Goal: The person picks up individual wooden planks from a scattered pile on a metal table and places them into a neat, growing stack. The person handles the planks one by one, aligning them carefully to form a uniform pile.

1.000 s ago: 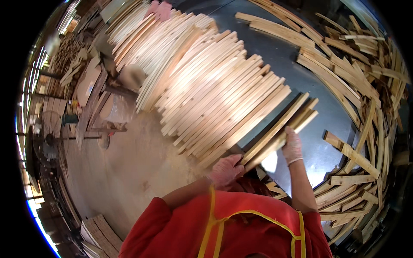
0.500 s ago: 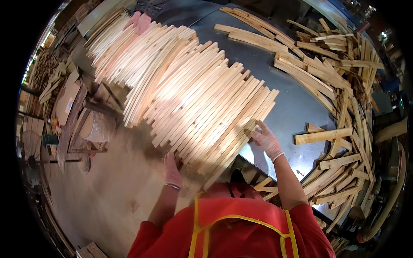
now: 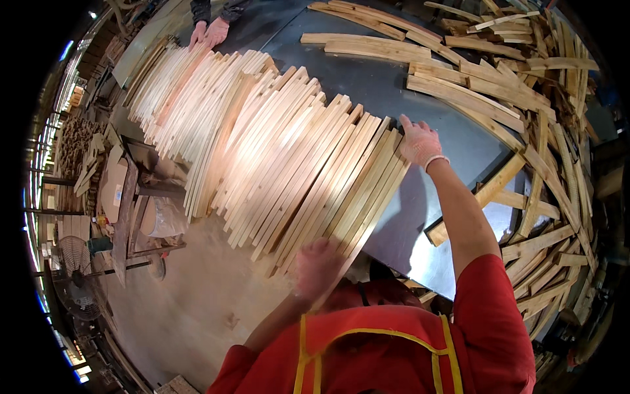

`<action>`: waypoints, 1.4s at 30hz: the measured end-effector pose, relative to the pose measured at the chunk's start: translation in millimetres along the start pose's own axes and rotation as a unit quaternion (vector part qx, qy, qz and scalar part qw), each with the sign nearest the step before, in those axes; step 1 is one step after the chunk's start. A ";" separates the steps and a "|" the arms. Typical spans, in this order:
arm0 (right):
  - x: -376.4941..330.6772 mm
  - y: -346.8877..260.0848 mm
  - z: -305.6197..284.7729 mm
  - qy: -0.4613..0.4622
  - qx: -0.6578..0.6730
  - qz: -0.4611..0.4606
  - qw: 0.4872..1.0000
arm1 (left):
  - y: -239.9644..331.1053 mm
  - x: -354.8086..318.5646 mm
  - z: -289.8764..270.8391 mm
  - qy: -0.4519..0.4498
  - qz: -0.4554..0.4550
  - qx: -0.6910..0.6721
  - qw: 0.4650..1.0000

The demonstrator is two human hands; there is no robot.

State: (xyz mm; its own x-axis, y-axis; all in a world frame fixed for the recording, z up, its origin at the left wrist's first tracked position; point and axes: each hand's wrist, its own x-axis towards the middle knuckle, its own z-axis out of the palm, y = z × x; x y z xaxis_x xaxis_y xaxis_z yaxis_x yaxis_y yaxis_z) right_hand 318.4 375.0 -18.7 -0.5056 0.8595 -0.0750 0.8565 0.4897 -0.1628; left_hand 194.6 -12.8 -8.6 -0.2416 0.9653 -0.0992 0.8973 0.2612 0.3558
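A long row of curved pale wooden slats (image 3: 289, 157) stands packed edge to edge across a dark metal table (image 3: 426, 217). My left hand (image 3: 315, 266), in a light glove, presses against the near ends of the last slats at the table's edge. My right hand (image 3: 419, 141), also gloved, lies flat against the far ends of the same slats. Both hands push on the outermost slats of the row. At the far end of the row another person's hand (image 3: 209, 31) rests on the slats.
A loose heap of curved wooden pieces (image 3: 525, 118) covers the right and far side of the table. To the left are a dusty concrete floor (image 3: 197, 295), a wooden stand with scraps (image 3: 125, 203) and a fan (image 3: 72, 269).
My right hand has slid along the outer slats to their far ends. My left hand has moved up onto their near ends. The slats now sit tight against the row.
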 end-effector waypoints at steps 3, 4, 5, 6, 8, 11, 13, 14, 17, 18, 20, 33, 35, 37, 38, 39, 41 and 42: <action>7.2 -13.0 -72.1 -0.165 0.018 -0.037 0.985 | 21.5 33.9 3.4 0.127 0.041 0.066 0.989; 4.9 -4.4 -73.1 -0.199 0.192 -0.051 0.960 | 23.2 41.5 3.8 0.114 0.036 0.055 0.991; -3.5 11.1 -72.1 -0.227 0.359 -0.061 0.903 | 24.4 47.8 4.6 0.101 0.031 0.043 0.993; -12.5 24.4 -72.5 -0.245 0.514 -0.065 0.819 | 26.4 53.7 5.3 0.090 0.030 0.031 0.995; -28.9 31.8 -70.7 -0.146 0.629 -0.060 0.761 | 26.5 60.9 7.5 0.093 -0.012 -0.075 0.993; -18.7 45.7 -37.9 -0.062 0.626 -0.001 0.778 | 25.9 92.6 -37.0 0.109 -0.030 -0.102 0.988; 0.3 43.2 -27.6 -0.067 0.493 0.016 0.867 | 12.3 127.2 -98.8 0.038 -0.091 -0.145 0.984; 9.6 31.0 -26.4 -0.086 0.384 0.007 0.920 | -3.9 141.5 -123.4 -0.043 -0.151 -0.199 0.967; 37.9 -5.6 -27.6 -0.134 0.130 -0.081 0.979 | -75.7 151.5 -123.8 -0.048 -0.174 -0.037 0.983; 42.7 -18.6 -28.0 -0.150 0.058 -0.119 0.980 | -89.3 151.0 -119.5 -0.065 -0.194 0.049 0.978; 47.0 -30.4 -35.6 -0.181 -0.017 -0.160 0.970 | -107.6 144.3 -93.5 0.034 -0.100 0.285 0.953; -133.8 23.6 -3.3 -0.112 0.428 0.013 0.897 | -4.1 130.2 -77.1 0.046 -0.061 -0.083 0.994; -173.9 30.2 21.5 -0.216 0.393 0.121 0.886 | -4.8 153.7 -143.6 -0.079 -0.168 -0.214 0.959; -193.7 -19.7 3.3 -0.303 0.271 0.120 0.905 | -54.4 158.1 -140.2 -0.083 -0.176 -0.215 0.957; -206.3 -26.9 28.0 -0.294 0.287 0.101 0.906 | -78.1 155.6 -132.9 -0.069 -0.168 -0.191 0.965; -211.4 -40.1 52.3 -0.307 0.352 0.087 0.880 | -106.1 150.4 -117.4 -0.021 -0.140 -0.126 0.982; -216.7 -88.5 31.2 -0.310 0.380 0.115 0.864 | -125.6 142.7 -89.7 0.057 -0.125 0.003 0.991; -215.3 -96.5 49.2 -0.290 0.420 0.124 0.851 | -121.3 129.8 -73.6 0.094 -0.137 0.067 0.984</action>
State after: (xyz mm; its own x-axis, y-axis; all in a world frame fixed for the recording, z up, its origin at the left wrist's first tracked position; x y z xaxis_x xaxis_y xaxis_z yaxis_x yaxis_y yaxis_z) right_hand 339.6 135.5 -35.3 -0.4950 0.5853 -0.6422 0.6916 -0.1820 -0.6990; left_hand 27.1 81.0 3.8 -0.5345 0.8452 0.0028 0.8262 0.5218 0.2123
